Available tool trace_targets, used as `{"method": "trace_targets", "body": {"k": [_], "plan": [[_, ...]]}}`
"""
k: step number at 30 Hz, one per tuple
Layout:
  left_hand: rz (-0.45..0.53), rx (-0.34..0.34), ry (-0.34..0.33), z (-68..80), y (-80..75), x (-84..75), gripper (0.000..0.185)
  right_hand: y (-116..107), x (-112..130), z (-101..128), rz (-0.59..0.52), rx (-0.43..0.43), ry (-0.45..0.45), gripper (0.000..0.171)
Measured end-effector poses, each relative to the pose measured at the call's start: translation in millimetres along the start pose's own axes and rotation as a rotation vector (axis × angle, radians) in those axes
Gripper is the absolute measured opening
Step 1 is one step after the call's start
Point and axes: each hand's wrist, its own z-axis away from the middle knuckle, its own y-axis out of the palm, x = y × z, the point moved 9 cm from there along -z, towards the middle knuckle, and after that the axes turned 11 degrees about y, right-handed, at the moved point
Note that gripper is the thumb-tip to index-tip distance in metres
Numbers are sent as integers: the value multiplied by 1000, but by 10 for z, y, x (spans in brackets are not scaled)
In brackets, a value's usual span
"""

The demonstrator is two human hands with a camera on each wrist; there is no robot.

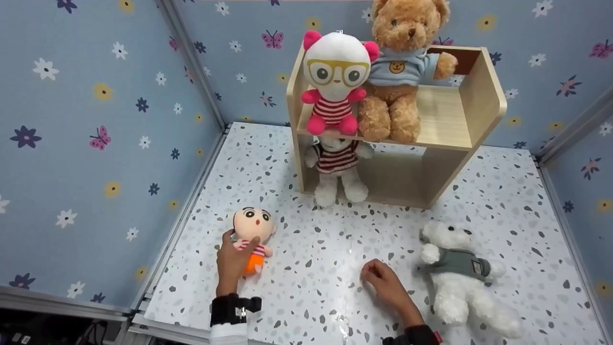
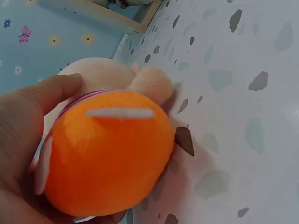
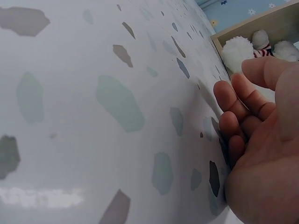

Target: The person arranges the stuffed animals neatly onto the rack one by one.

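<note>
My left hand (image 1: 232, 261) grips a small plush boy doll (image 1: 254, 227) at the left of the table, thumb across its striped chest and fingers round its side. In the left wrist view the doll's orange shorts (image 2: 112, 154) face the camera, and part of the hand is hidden behind them. My right hand (image 1: 385, 282) rests on the table with loosely curled fingers and holds nothing; the right wrist view shows its palm (image 3: 266, 154) bare. Nearest to it, on the right, a white plush dog (image 1: 459, 268) in a green shirt lies on its back.
A wooden two-level shelf (image 1: 450, 115) stands at the back. On its upper level sit a plush in yellow glasses (image 1: 335, 81) and a brown teddy bear (image 1: 400, 72). A white plush in a striped shirt (image 1: 337, 163) sits below. Patterned panels (image 1: 96, 143) border the speckled table (image 1: 306, 287).
</note>
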Motion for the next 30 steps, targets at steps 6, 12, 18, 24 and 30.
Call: {"method": "trace_targets", "body": {"k": [6, 12, 18, 24, 30], "plan": [[47, 24, -30, 30, 63, 13, 92, 7, -4, -3, -16, 35, -11, 10], [175, 52, -47, 101, 265, -112, 96, 0, 38, 19, -15, 5, -28, 10], [267, 48, 10, 184, 411, -344, 95, 66, 103, 44, 32, -52, -47, 13], [311, 70, 59, 295, 556, -531, 90, 266, 286, 126, 20, -12, -78, 37], [296, 108, 102, 440, 753, -664, 87, 580, 578, 207, -31, 122, -129, 56]]}}
